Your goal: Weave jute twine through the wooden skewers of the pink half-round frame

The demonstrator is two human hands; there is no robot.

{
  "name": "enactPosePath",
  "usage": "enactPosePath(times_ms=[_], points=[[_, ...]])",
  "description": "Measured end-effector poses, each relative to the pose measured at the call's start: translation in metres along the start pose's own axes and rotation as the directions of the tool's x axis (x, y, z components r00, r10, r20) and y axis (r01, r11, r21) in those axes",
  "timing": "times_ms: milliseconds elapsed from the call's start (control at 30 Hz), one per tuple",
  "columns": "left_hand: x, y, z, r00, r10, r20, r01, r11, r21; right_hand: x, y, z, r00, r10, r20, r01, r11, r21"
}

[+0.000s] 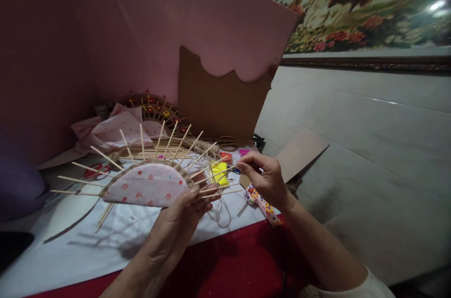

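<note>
My left hand [185,208] grips the right end of a half-round fan-shaped piece [148,185]. Its face is pale cloth with red dots, and a woven twine band edges the curve. Thin wooden sticks [171,140] spread outward from that band. My right hand [264,176] is closed in a pinch at the tips of the right-hand sticks, seemingly on thin twine [237,165]; the exact hold is partly hidden by the fingers. Loose twine [221,215] hangs in loops below the piece.
Behind lie dotted cloth [116,129], a decorated arched piece [158,107], a twine roll [202,146] and red scissors [97,171]. A yellow object [220,174] and a flowered glue gun-like object [264,206] lie right. Cardboard [218,105] stands at the back on the white-covered table [123,251].
</note>
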State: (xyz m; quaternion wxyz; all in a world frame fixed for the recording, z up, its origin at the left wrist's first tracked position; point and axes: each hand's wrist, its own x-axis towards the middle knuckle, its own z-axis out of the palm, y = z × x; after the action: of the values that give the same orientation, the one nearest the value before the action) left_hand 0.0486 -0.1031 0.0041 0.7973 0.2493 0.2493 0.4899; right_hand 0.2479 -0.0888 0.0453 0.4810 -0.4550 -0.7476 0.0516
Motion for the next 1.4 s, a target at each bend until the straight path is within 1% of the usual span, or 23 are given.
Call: enactPosePath(times_ms=[133,300,400,500,567,633,733,867,967,1067,1133,1233,1400], points=[[0.001,-0.001,-0.002,1.0,0.001,0.002,-0.001,1.0,0.023,0.01,-0.01,-0.001,0.994,-0.103,0.031,0.105,0.992,-0.073],[0.001,-0.001,-0.001,1.0,-0.009,-0.002,0.009,0.999,0.041,0.02,-0.019,0.002,0.99,-0.126,0.062,0.13,0.99,-0.063],[0.001,-0.001,0.0,1.0,-0.013,-0.002,0.013,0.999,0.051,0.025,-0.026,0.006,0.981,-0.174,0.085,0.179,0.982,-0.063],[0.0,0.0,0.0,1.0,-0.002,0.008,0.002,0.999,0.046,0.029,-0.03,0.008,0.976,-0.208,0.069,0.215,0.971,-0.104],[0.0,0.0,-0.001,1.0,0.002,0.009,-0.002,1.0,0.031,0.03,-0.027,0.009,0.985,-0.172,0.032,0.175,0.976,-0.132],[0.0,0.001,-0.002,1.0,0.004,0.014,-0.004,1.0,0.013,0.03,-0.019,0.008,0.995,-0.095,-0.006,0.093,0.989,-0.113],[0.001,0.001,-0.002,1.0,0.008,0.027,-0.007,1.0,-0.008,0.025,-0.001,0.009,0.999,0.046,-0.016,-0.046,0.999,0.001],[0.0,0.0,-0.002,0.999,-0.012,0.04,0.014,1.0,-0.028,0.017,0.016,0.02,0.982,0.178,0.056,-0.186,0.963,0.198],[-0.002,0.001,-0.001,0.998,-0.028,0.051,0.029,0.999,-0.033,0.014,0.017,0.031,0.971,0.194,0.137,-0.225,0.937,0.267],[-0.004,0.001,0.0,0.997,-0.036,0.068,0.038,0.999,-0.024,0.015,0.008,0.039,0.961,0.167,0.22,-0.223,0.938,0.264],[-0.005,0.0,0.001,0.995,-0.041,0.094,0.043,0.999,-0.016,0.017,0.003,0.041,0.95,0.171,0.26,-0.24,0.935,0.263],[-0.005,0.0,0.001,0.991,-0.045,0.13,0.048,0.999,-0.016,0.019,0.0,0.043,0.936,0.192,0.295,-0.278,0.917,0.285],[-0.006,0.001,0.004,0.992,-0.016,0.129,0.017,1.0,-0.005,0.019,0.0,0.044,0.932,0.196,0.305,-0.286,0.914,0.287]])
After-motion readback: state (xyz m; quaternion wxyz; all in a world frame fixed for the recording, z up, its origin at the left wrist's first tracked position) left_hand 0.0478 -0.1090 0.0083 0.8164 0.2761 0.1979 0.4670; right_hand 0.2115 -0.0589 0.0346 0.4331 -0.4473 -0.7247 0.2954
